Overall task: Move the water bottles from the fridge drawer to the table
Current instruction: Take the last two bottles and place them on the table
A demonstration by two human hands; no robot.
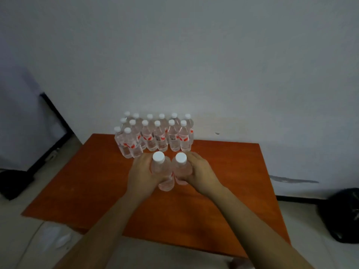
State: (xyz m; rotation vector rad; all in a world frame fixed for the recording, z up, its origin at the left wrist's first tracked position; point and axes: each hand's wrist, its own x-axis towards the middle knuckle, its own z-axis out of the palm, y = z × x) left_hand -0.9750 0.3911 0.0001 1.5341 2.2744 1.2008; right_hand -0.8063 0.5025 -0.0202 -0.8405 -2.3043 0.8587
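Gripping the left bottle (161,169), the left hand (142,172) curls round its body; the right hand (203,171) likewise grips the right bottle (181,168). Both bottles are upright, side by side, over the table (223,210), just before the bottle group (155,136) at its far edge. Contact with the tabletop cannot be told.

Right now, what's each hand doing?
Left hand: closed, holding the left bottle.
Right hand: closed, holding the right bottle.
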